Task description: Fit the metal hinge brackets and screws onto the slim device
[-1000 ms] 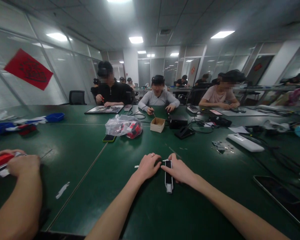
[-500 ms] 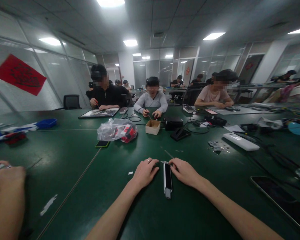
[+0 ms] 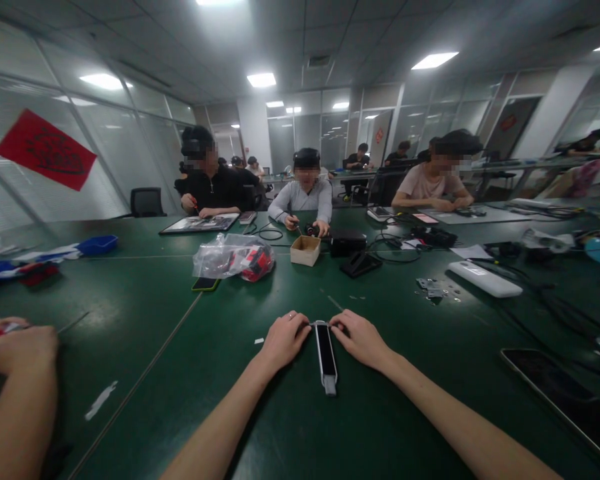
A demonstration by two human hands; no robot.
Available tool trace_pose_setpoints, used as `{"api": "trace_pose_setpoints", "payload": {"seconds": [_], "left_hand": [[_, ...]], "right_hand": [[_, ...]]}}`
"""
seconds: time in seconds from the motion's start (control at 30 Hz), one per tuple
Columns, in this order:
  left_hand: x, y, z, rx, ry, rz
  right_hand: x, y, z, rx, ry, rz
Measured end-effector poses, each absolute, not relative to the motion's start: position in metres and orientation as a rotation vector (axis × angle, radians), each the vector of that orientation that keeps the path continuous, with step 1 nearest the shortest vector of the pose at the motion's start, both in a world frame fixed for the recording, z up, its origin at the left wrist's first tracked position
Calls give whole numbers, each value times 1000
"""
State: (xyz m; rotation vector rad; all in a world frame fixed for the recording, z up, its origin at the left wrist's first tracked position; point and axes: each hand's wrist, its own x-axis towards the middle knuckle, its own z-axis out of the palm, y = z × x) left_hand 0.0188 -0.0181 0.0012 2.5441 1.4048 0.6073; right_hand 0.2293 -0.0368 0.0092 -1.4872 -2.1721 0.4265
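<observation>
A slim, pen-shaped device (image 3: 327, 353) with a long black face, white edges and a grey tip at its near end lies on the green table in front of me. My left hand (image 3: 284, 339) rests left of its far end, fingertips pressed together by a thin, short piece reaching towards the device. On the other side, my right hand (image 3: 361, 339) has its thumb and fingers pinched close to the device's far right corner. What either set of fingertips holds is too small to make out.
Another person's hand (image 3: 23, 347) grips something red at the left. Ahead are a plastic bag of red parts (image 3: 235, 258), a small box (image 3: 305, 252) and a black case (image 3: 348, 243). Metal pieces (image 3: 436, 289), a white device (image 3: 485, 279) and a phone (image 3: 560, 407) are to the right.
The device's far end has shifted left and its body now slants more. My right hand has moved left with it, while my left hand stays close by.
</observation>
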Motion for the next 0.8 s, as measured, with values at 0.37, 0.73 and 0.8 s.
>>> {"api": "trace_pose_setpoints", "payload": {"seconds": [0.37,0.73,0.8], "left_hand": [[19,-17,1,2541,1414,608],[18,-14,-2,2543,1402,617],[18,-13,-2,2540,1400,611]], "right_hand": [[231,-32,-1,-1407,-2122,385],[240,-28,4,-1394,-2077,360],[255,-20,3,-1456,-2037,317]]}}
